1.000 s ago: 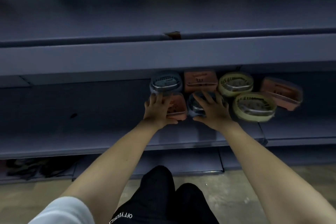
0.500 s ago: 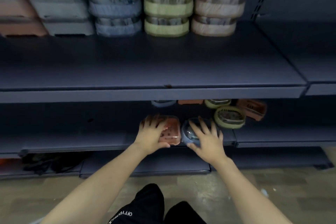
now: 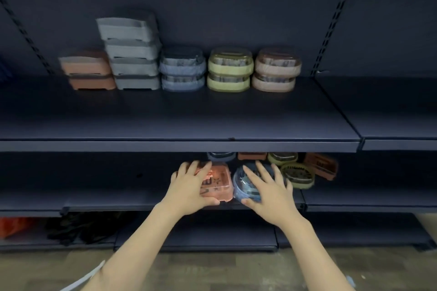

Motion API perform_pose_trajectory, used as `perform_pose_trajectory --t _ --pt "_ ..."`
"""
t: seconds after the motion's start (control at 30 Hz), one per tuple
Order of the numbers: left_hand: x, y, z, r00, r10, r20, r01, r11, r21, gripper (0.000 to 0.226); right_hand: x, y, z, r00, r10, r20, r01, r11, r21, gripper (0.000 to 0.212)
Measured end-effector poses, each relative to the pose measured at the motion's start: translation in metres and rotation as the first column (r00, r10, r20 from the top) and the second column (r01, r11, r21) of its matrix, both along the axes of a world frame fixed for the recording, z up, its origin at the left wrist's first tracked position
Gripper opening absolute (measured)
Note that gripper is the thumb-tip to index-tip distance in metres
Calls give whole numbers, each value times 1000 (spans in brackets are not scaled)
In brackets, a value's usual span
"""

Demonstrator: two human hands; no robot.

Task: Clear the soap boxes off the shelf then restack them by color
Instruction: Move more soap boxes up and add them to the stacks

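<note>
Left hand (image 3: 189,188) grips an orange soap box (image 3: 218,183) at the front of the lower shelf (image 3: 106,198), fingers spread over the clear lid and thumb hooked under the near edge. Right hand (image 3: 268,192) grips a blue soap box (image 3: 243,186) just beside the orange one, fingers curved over its top, thumb under the front. The two boxes touch or nearly touch. Behind them on the same shelf, partly hidden by the shelf above: another blue box (image 3: 221,156), an orange box (image 3: 251,155), a green box (image 3: 282,158), a second green box (image 3: 298,175) nearer the front, and an orange box (image 3: 321,165) tilted at the far right. The upper shelf (image 3: 179,120) carries stacks side by side: two orange (image 3: 87,71), four grey (image 3: 132,52), two blue (image 3: 182,71), two green (image 3: 229,69), two tan (image 3: 275,69). Dark items lie low at left; detail unclear.
</note>
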State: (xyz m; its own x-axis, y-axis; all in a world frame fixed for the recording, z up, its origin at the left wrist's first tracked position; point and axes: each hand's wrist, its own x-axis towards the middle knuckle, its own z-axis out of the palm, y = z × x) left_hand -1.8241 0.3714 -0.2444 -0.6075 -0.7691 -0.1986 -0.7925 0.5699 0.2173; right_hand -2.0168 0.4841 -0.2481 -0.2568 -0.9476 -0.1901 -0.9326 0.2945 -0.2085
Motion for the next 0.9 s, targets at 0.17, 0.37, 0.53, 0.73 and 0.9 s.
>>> perform_pose_trajectory --t 0.17,0.37,0.53,0.73,0.9 --pt "35 6 40 999 -38 -17 38 999 -21 102 27 5 45 997 40 -68 -41 999 -1 76" --pt "64 8 80 997 -71 -42 67 993 -100 102 57 7 94 982 67 -175 -73 997 -32 76" --pt "72 -15 106 993 -66 -103 47 983 -176 103 65 -14 120 976 50 -214 -77 990 -120 77" --pt "63 -48 117 994 -55 -92 31 968 -248 103 62 -52 126 981 35 -191 -66 985 -158 78" --pt "56 -74 116 993 -58 -106 33 974 -226 102 55 -80 122 988 26 -152 -52 985 -165 79"
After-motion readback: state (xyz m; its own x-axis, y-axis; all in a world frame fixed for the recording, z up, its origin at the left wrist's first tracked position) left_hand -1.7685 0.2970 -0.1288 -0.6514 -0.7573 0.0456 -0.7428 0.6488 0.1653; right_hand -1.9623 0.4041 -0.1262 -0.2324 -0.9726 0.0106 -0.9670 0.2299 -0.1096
